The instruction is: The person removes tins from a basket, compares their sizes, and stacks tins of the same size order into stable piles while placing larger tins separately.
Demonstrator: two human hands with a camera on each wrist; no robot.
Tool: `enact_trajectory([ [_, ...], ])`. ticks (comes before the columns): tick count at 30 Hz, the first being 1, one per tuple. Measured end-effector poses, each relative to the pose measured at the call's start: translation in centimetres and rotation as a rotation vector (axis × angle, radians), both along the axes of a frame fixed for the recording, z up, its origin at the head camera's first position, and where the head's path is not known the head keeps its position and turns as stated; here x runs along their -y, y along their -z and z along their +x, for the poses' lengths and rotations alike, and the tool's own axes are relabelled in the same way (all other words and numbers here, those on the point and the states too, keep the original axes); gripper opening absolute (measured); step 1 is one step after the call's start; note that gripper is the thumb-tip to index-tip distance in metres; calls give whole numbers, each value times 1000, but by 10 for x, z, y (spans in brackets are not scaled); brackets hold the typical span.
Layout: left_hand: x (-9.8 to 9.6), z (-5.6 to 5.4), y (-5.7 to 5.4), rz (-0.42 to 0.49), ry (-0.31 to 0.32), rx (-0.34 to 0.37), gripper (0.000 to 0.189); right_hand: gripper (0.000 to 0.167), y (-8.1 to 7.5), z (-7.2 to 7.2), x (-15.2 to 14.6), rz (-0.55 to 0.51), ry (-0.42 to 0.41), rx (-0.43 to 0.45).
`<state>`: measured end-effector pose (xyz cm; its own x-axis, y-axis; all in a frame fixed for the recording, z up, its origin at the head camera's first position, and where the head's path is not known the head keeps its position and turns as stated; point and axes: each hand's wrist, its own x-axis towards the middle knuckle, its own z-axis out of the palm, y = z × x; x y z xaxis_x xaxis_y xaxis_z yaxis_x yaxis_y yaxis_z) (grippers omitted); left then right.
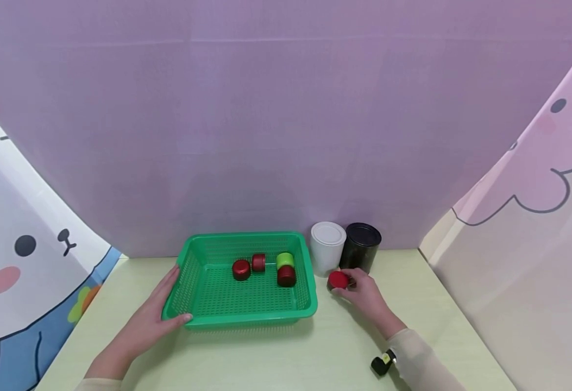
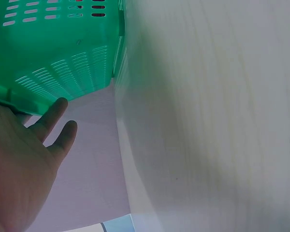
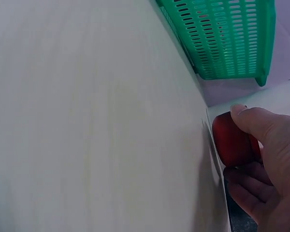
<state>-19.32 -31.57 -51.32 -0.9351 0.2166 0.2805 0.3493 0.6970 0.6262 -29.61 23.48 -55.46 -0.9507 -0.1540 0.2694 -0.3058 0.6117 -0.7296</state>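
Note:
My right hand (image 1: 366, 293) pinches a small red round container (image 1: 338, 280) between thumb and fingers, at the table surface in front of the white can (image 1: 327, 250). In the right wrist view the thumb lies on top of the red container (image 3: 232, 140) and the fingers are below it. My left hand (image 1: 151, 320) rests against the left side of a green plastic basket (image 1: 251, 316), thumb on the near rim, fingers extended along the side. Inside the basket lie several red round containers (image 1: 241, 270) and one lime-green round piece (image 1: 284, 260).
A black can (image 1: 361, 247) stands beside the white one, behind my right hand. The pale wooden table (image 1: 266, 358) meets a purple cloth backdrop (image 1: 246, 136) at its far edge. Printed cloths hang on the left (image 1: 31, 244) and right (image 1: 525, 244).

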Motion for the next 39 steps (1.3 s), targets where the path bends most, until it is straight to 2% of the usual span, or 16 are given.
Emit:
enact_trajectory([
  [13, -1, 2, 1, -4, -1, -13, 112, 54, 0, -3, 7, 43, 25, 3],
  [21, -1, 1, 3, 3, 13, -56, 112, 53, 1, -4, 8, 32, 31, 21],
  [39, -2, 3, 0, 1, 5, -35, 112, 53, 2, -6, 10, 21, 37, 33],
])
